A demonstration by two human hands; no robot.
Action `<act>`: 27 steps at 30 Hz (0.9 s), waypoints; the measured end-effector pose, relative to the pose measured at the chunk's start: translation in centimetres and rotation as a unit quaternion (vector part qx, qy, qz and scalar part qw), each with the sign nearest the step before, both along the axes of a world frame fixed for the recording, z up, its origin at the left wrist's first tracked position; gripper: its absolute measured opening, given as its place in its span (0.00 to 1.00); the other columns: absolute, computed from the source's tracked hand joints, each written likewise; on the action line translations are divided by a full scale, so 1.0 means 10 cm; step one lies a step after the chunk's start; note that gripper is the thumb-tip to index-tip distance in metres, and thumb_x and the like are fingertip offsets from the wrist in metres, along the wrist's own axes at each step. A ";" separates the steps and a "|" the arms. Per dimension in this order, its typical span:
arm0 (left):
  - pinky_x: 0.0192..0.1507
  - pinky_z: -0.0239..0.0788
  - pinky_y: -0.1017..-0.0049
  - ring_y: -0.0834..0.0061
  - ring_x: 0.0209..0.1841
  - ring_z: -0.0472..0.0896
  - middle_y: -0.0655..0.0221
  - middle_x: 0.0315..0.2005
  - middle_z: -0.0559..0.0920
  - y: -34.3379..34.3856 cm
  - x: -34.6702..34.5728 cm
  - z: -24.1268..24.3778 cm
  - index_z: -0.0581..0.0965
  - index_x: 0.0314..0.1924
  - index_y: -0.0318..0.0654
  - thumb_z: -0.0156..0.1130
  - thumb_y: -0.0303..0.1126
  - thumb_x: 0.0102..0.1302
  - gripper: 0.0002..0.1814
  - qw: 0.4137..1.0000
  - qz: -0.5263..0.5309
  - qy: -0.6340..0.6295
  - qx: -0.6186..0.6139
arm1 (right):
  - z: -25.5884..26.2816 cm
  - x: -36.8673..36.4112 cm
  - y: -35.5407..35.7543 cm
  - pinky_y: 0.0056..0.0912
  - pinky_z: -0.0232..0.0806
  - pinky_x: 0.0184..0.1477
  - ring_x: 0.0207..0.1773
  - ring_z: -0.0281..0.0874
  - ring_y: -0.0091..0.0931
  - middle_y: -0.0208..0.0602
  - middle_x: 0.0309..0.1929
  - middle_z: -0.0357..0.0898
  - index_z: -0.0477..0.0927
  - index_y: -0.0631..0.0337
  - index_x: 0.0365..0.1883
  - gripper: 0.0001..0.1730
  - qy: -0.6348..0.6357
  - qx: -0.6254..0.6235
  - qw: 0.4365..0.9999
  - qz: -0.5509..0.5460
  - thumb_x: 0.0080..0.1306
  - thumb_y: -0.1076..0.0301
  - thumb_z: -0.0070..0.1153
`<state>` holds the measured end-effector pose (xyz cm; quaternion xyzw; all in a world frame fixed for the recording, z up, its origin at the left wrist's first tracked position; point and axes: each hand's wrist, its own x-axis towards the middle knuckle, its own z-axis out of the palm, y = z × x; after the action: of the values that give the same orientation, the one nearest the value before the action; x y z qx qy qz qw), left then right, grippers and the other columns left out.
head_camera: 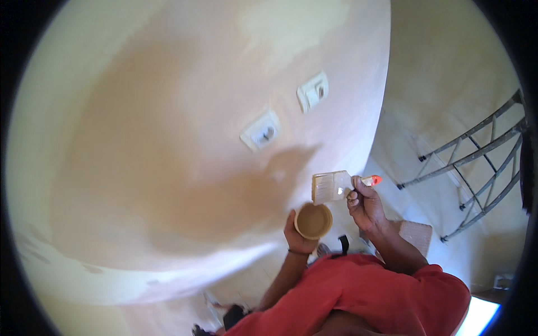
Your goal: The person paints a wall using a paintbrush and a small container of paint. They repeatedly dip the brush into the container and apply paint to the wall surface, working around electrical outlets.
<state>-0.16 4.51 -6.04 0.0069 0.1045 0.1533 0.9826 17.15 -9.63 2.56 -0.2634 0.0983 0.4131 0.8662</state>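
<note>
My left hand is wrapped around a round tub with tan, paint-like liquid inside. Just above its rim, a wide flat paintbrush points left, its bristles coated in pale paint. The brush's handle, tipped in orange-red, is gripped by my right hand. Before me stands a wall with a large pinkish-beige area and paler yellowish patches around it. Set in the wall are a power socket and a second wall plate; both sit apart from the brush.
A metal ladder-like frame stands on the floor at the right. Near my right forearm lies a brownish textured block-like object. The wall ends at a vertical edge right of the wall plates. Some dark items are on the floor at the bottom left.
</note>
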 end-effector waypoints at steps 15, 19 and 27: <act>0.51 0.81 0.45 0.44 0.64 0.73 0.48 0.63 0.74 0.07 -0.33 -0.17 0.73 0.66 0.41 0.49 0.54 0.76 0.30 0.989 0.013 -0.045 0.138 | 1.73 1.07 0.71 0.37 0.82 0.40 0.45 0.85 0.30 0.37 0.44 0.81 0.74 0.58 0.48 0.18 -0.371 0.182 0.872 -0.262 0.65 0.78 0.69; 0.52 0.81 0.46 0.44 0.65 0.71 0.47 0.64 0.73 0.05 -0.53 -0.14 0.73 0.67 0.43 0.51 0.55 0.75 0.31 0.996 0.014 -0.055 0.062 | 1.84 1.20 0.95 0.33 0.81 0.43 0.43 0.85 0.29 0.36 0.41 0.81 0.75 0.63 0.46 0.21 -0.461 0.145 0.817 -0.316 0.59 0.83 0.72; 0.54 0.79 0.46 0.45 0.67 0.70 0.47 0.66 0.71 0.04 -0.58 -0.18 0.72 0.69 0.43 0.50 0.58 0.74 0.34 0.996 0.037 -0.039 0.075 | 1.82 1.54 0.98 0.32 0.79 0.48 0.45 0.85 0.31 0.39 0.47 0.85 0.82 0.63 0.45 0.13 -0.620 -0.001 0.562 -0.548 0.62 0.82 0.68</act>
<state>-6.01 4.91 -7.87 0.0705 0.0543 0.1973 0.9763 32.50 0.20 20.72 -0.3509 -0.3367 -0.4063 0.7736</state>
